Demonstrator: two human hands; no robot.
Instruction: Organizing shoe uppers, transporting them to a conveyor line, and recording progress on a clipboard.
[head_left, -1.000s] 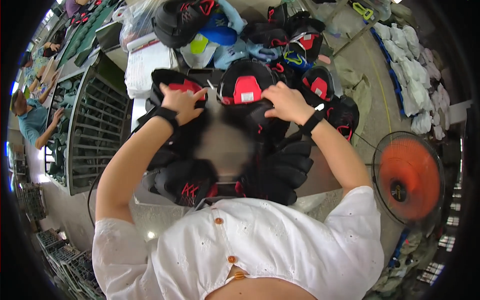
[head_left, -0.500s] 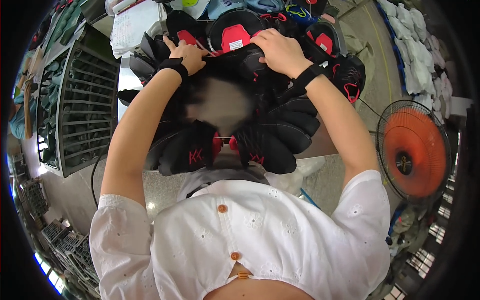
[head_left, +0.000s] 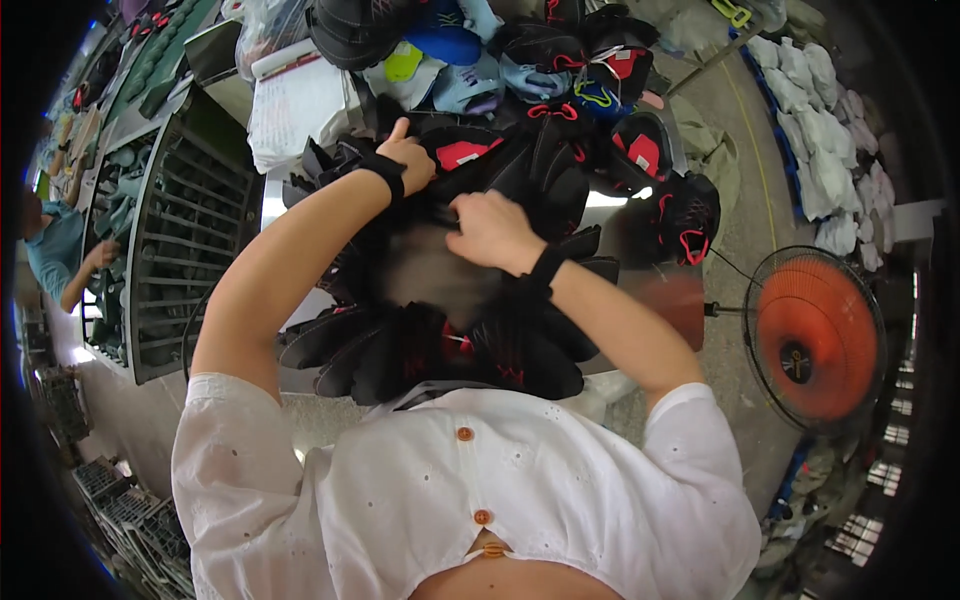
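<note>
Many black shoe uppers with red linings and red lettering lie in a fanned pile (head_left: 540,350) in front of me. My left hand (head_left: 405,165) is closed at the edge of a black shoe upper (head_left: 470,150) with a red patch, one finger pointing up. Closer to my body, my right hand (head_left: 490,230) is closed, its fingers curled down against the black pieces. What those fingertips hold is hidden. A blurred patch covers part of the pile below my hands.
Blue and black shoes (head_left: 465,85) stand beyond the pile, beside a stack of papers (head_left: 300,110). A slatted rack (head_left: 190,200) is at left, where another person's arm (head_left: 75,270) shows. An orange fan (head_left: 815,325) stands at right, and white bundles (head_left: 825,150) lie behind it.
My right hand has let go of the red-patched upper's far edge and come back toward my body, leftward. The left hand stays by that upper. The view has shifted, showing more of the far side.
</note>
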